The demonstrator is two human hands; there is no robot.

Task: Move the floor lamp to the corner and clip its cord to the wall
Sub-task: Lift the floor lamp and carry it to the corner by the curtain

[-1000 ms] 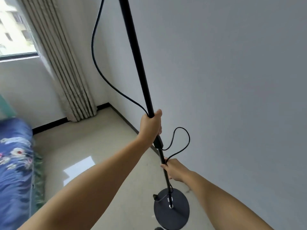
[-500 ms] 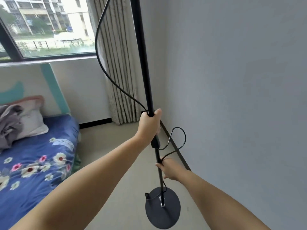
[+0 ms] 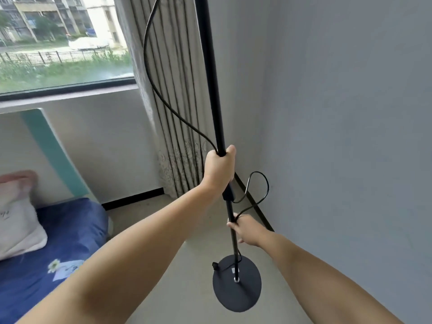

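Daylit room, wide-angle view

Bright daylight enters through the window (image 3: 63,43), up and left of the left hand (image 3: 218,170); outdoors looks washed out; the wall (image 3: 350,136) right of that hand is evenly, softly lit; straight edges bow toward the borders; the near forearms look slightly soft.

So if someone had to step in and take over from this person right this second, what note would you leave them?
Left hand: closed around the floor lamp pole at mid height, pinning the cord against it.
Right hand: closed on the pole lower down, also holding the cord, which loops out between the two hands.
Lamp: carried beside the grey wall; its round base appears lifted off the floor. The corner by the curtain is just ahead.
Done: lamp picked up and brought near the corner.
Left: set it down in the corner, then clip the cord to the wall. No clip is visible.
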